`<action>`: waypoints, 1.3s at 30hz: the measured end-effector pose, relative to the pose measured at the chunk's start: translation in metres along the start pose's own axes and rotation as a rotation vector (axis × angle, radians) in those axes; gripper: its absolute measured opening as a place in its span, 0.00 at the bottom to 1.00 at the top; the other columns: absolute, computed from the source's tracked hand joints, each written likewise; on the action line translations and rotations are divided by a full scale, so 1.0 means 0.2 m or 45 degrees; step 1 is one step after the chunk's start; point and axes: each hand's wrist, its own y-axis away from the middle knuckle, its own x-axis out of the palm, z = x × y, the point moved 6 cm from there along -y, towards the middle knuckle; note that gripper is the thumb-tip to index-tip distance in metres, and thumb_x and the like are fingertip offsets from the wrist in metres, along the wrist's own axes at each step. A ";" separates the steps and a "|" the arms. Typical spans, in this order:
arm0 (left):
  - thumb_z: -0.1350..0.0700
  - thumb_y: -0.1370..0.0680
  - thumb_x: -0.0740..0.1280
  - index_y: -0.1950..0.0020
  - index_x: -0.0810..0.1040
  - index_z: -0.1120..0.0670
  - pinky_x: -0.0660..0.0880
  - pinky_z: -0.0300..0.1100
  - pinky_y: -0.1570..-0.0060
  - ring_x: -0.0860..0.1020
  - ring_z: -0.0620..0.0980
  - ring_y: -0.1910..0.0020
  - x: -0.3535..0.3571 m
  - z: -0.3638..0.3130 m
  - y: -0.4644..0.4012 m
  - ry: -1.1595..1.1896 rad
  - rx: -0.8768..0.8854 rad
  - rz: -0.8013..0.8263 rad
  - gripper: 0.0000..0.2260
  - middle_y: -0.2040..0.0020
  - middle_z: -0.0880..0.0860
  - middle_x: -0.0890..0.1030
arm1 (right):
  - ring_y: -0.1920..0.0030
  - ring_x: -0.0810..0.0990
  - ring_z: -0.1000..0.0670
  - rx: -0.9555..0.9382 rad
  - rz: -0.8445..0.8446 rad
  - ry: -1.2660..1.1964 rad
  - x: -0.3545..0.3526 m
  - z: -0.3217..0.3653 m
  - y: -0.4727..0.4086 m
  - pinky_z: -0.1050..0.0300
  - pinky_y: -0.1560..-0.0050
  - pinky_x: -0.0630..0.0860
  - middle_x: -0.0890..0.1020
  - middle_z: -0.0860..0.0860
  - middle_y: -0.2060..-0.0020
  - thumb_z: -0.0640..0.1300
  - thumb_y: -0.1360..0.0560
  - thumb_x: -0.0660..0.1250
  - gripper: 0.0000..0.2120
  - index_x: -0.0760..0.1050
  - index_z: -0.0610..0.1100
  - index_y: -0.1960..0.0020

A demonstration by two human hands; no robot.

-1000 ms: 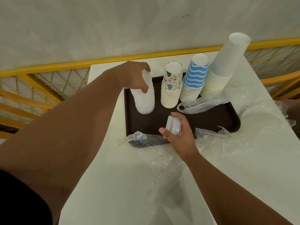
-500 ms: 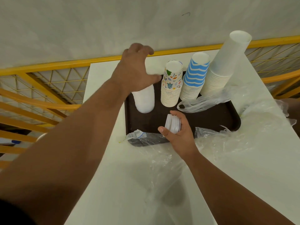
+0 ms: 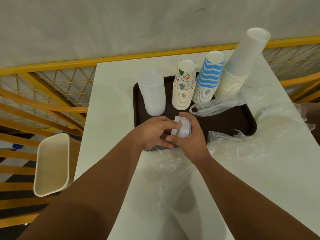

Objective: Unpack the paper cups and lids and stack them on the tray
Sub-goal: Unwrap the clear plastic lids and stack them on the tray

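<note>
Two hands now meet over the near edge of the tray (image 3: 225, 122), where a second ago only one was there. The left hand (image 3: 154, 134), which was steadying the tall stack of clear lids (image 3: 152, 94) at the tray's left end, has let go and come back; its fingers now curl round the small batch of lids (image 3: 181, 126) that the right hand (image 3: 190, 137) has been gripping all along. Both hands hold that batch together. The tall stack stands on its own, so that placement looks done, and this handful is probably the next to go on top.

Largest to smallest: the white table (image 3: 110, 108) carries the dark tray, with crumpled clear wrapping (image 3: 251, 153) spread over its near right part. Behind runs a yellow railing (image 3: 52, 64) against a pale wall. On the tray stand the plain white cups (image 3: 242, 66), tallest, then the blue-striped cups (image 3: 209, 78), then the patterned cups (image 3: 184, 87), all upside down, and a loose plastic bag (image 3: 213, 108) lies beside them. A cream bin (image 3: 52, 163) sits left of the table.
</note>
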 end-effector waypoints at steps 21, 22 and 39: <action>0.54 0.32 0.75 0.31 0.68 0.46 0.71 0.39 0.56 0.75 0.52 0.48 -0.31 -0.83 0.19 -1.326 0.662 -0.660 0.31 0.37 0.52 0.74 | 0.38 0.72 0.51 0.068 -0.120 0.296 -0.03 -0.06 0.00 0.47 0.36 0.75 0.72 0.54 0.37 0.48 0.30 0.77 0.29 0.67 0.55 0.34; 0.54 0.31 0.75 0.29 0.67 0.46 0.71 0.41 0.54 0.74 0.52 0.47 -0.31 -0.83 0.16 -1.392 0.620 -0.638 0.32 0.36 0.53 0.73 | 0.38 0.72 0.51 0.067 -0.122 0.298 -0.03 -0.06 0.00 0.47 0.36 0.75 0.72 0.54 0.37 0.48 0.30 0.77 0.29 0.67 0.55 0.34; 0.44 0.33 0.76 0.27 0.67 0.49 0.68 0.50 0.34 0.66 0.56 0.30 -0.22 -0.83 0.11 -1.606 0.787 -0.682 0.37 0.28 0.55 0.66 | 0.37 0.72 0.51 0.066 -0.109 0.287 -0.04 -0.06 0.01 0.46 0.36 0.75 0.72 0.54 0.37 0.49 0.31 0.77 0.29 0.67 0.56 0.34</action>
